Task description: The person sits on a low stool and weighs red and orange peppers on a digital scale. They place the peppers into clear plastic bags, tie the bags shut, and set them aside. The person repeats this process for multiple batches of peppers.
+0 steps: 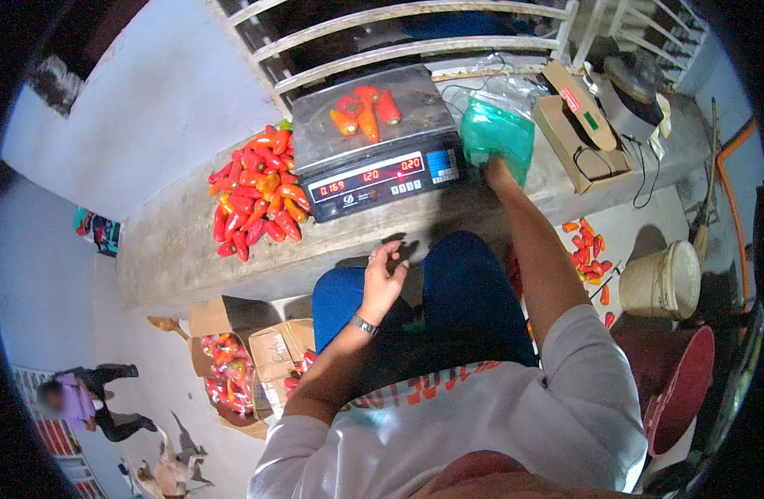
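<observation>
My left hand (384,280) hovers above my knees, fingers loosely apart, holding nothing. At the right of the scale, my right hand (497,173) touches the lower edge of some green plastic bags (497,128); its fingers are partly hidden, so a grip cannot be made out. The digital scale (369,165) stands on a concrete ledge (176,249), its display lit red. Several red and orange peppers (367,115) lie on its metal pan. To its left, a large heap of peppers (257,193) rests on the ledge.
An open cardboard box (563,146) and cables sit on the ledge at right. Below are loose peppers (588,256), a white bucket (659,280) and a maroon tub (678,390). At left are a carton of bagged peppers (229,374), a person (83,399) and an animal (170,471).
</observation>
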Available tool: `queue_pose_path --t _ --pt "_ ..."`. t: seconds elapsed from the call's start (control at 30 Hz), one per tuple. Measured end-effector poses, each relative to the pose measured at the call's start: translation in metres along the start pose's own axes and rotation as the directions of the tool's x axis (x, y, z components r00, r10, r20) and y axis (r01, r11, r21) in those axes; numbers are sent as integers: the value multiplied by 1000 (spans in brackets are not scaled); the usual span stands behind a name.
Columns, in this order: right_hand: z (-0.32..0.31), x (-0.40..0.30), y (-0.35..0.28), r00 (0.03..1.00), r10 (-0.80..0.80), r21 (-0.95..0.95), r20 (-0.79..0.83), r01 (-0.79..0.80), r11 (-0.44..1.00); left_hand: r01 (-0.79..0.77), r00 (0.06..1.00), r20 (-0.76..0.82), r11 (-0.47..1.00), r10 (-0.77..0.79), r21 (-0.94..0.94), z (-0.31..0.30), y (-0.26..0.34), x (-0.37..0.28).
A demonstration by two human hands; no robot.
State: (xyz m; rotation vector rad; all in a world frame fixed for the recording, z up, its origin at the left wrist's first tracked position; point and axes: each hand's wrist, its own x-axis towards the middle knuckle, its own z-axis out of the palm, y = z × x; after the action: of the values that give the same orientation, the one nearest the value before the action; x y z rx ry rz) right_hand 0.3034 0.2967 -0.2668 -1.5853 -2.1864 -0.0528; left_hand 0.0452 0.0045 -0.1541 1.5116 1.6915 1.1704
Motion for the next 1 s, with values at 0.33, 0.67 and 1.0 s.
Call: queue_pose_path --t 0.33,0.67,1.0 --pt "-46 21 -12 900 436 124 -1 -433 893 42 998 42 997 -40 -62 -3 -34 11" --pt "-88 30 -21 931 285 154 228 -324 934 122 983 155 979 -97 -164 -2 -50 12" --pt "-112 13 -49 772 512 276 377 -621 734 152 957 265 982 -117 -114 -4 -41 16"
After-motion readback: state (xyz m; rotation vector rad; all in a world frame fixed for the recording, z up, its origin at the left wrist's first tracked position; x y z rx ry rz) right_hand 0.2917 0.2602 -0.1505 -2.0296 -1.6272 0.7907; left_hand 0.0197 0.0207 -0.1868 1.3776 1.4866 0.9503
